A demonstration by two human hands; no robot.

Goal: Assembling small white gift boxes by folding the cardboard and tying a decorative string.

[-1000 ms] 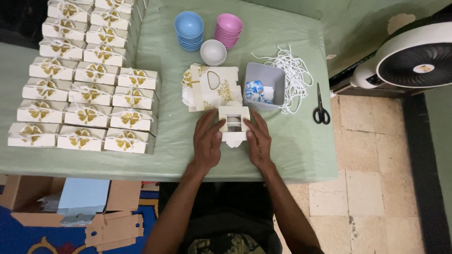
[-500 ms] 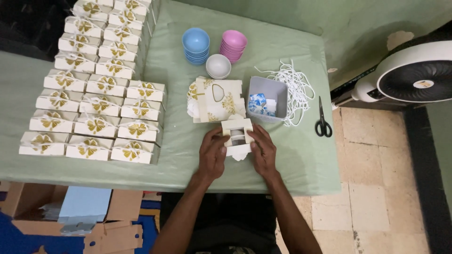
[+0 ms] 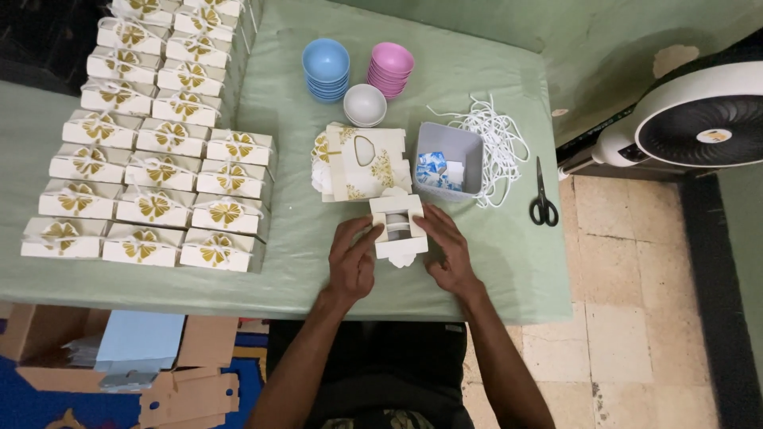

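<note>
Small white box (image 3: 399, 229) lay near table (image 3: 509, 270) front edge, long axis running away from person; left hand (image 3: 352, 260) and right hand (image 3: 447, 253) gripped opposite sides, equally near.

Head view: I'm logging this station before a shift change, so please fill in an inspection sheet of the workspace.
Surface: pale green cloth-covered table.
Job's things: small white open cardboard box, between both hands; stack of flat gold-printed box blanks behind it.
Clutter: rows of closed white gold-bow boxes; blue bowl stack; pink bowl stack; white bowl; grey tub; black scissors.
Hands: left hand and right hand touch the box's sides.
Cables: white cord pile.
Surroundings: white fan; tiled floor.
</note>
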